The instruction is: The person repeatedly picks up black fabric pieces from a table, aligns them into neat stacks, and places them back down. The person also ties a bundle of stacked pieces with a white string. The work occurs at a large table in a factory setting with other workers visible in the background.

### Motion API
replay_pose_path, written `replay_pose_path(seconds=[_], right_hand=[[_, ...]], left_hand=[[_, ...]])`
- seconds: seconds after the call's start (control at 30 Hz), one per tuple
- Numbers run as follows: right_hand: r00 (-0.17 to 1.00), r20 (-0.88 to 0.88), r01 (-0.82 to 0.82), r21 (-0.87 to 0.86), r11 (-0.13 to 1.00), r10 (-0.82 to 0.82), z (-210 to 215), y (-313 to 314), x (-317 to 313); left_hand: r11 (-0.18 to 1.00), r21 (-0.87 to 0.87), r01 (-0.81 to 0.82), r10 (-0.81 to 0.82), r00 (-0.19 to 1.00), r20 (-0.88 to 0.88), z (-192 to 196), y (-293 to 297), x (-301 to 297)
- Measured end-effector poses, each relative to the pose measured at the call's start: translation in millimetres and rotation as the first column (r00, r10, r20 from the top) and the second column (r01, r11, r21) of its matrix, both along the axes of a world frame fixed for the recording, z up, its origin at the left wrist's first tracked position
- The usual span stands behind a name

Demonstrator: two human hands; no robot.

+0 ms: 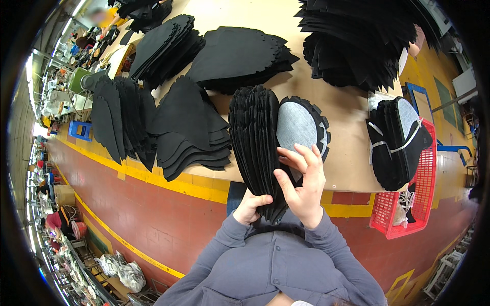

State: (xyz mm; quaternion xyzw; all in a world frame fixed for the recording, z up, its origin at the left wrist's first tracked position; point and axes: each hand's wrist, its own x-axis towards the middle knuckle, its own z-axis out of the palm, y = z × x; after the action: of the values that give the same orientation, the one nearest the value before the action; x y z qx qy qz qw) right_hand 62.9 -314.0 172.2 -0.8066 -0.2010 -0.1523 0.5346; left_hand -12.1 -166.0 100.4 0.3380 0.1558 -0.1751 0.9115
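Observation:
A thick stack of black shoe-shaped cut pieces stands on edge at the table's front, its lower end over the edge near my body. My left hand grips that lower end, thumb on the near side and the other fingers hidden behind. On the stack's right side is a piece with a light grey face and a notched black rim. My right hand has its fingers spread over the lower part of this grey face. Its thumb touches the edge of the black stack.
More piles of black cut pieces lie on the brown table: a fanned pile at left, a large pile at far right. A tied bundle rests at the right edge, above a red plastic basket.

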Motion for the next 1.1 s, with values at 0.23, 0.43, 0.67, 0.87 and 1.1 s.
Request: replay_pose_path(seconds=[0.23,0.43,0.67,0.87,1.1], right_hand=[[0.998,0.054,0.033,-0.184,0.982,-0.023,9.7,0.1,0.0],[0.994,0.074,0.093,-0.143,0.985,-0.083,3.9,2.0,0.8],[0.968,0.201,0.197,-0.222,0.955,-0.153,-2.1,7.4,0.0],[0.999,0.007,0.042,-0.155,0.987,-0.041,16.6,7.1,-0.7],[0.995,0.079,0.074,-0.084,0.994,-0.068,10.9,9.2,-0.9]], left_hand=[[1.000,-0.008,-0.004,0.004,1.000,-0.011,-0.8,1.1,-0.3],[1.000,0.010,0.003,-0.003,1.000,-0.006,3.5,1.2,1.9],[1.000,0.013,-0.005,0.005,1.000,0.003,4.4,1.6,1.7],[0.999,0.034,0.007,-0.006,1.000,-0.019,-0.5,4.6,-0.3],[0.995,0.090,0.045,-0.045,0.999,-0.005,-2.6,4.2,-0.8]])
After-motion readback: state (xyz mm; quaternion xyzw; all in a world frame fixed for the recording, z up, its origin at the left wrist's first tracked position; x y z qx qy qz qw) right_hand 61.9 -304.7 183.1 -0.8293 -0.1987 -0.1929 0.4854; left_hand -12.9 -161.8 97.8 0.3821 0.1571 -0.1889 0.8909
